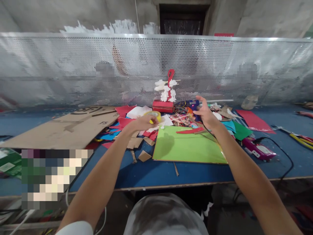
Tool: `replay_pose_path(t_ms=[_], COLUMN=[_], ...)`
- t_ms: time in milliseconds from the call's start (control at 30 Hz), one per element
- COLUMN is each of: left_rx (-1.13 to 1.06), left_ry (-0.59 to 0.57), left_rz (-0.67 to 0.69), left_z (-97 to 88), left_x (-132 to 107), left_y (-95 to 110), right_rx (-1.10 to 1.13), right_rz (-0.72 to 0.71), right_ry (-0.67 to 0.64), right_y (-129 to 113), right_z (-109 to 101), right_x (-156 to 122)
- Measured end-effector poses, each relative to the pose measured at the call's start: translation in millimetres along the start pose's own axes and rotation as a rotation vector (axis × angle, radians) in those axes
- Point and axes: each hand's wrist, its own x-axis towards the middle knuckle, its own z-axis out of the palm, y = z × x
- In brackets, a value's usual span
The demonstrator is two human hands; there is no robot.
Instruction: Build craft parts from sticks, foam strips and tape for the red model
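Note:
My left hand [146, 122] is closed, its fingers pinching a thin pale stick [179, 117] that points right. White bits hang by its fingertips; I cannot make out whether they are fixed to the stick. My right hand [207, 115] grips a blue glue gun [195, 107] with an orange nozzle, close to the stick's far end. Just behind my left hand is a roll of yellow tape [156, 115]. Farther back stands a red paper craft [163, 106] with an upright looped strip and white flower-like clusters. Below my hands lies a light green sheet [187, 147].
A large flat cardboard piece [61, 127] covers the left. Paper scraps and cardboard bits lie heaped mid-table. On the right are a red sheet [254, 120], a purple device [259, 149] with a black cord, and yellow-handled pliers [299, 138]. A perforated metal screen [137, 65] runs behind.

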Motion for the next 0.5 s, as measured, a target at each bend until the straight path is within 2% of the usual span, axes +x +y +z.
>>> replay_pose_path(t_ms=[133,267,400,500], left_rx=[0.046,0.06,0.109,0.15], left_ry=[0.134,0.218,0.302,0.34], left_rz=[-0.023,-0.044,-0.066,-0.086], left_z=[-7.4,-11.4,-16.6,-19.5], left_x=[-3.4,-3.0,-5.5,-8.5], left_y=[-12.0,-26.2,-29.4,-24.3], right_rx=[-0.037,-0.154,-0.168,-0.155], right_rz=[-0.09,-0.172,-0.189,-0.133], right_ry=[0.161,0.285,0.32,0.281], right_y=[-8.6,-5.7,2.6,4.8], right_z=[-5.1,-18.1,-29.8,-31.5], right_x=[0.4,4.9,10.8,11.0])
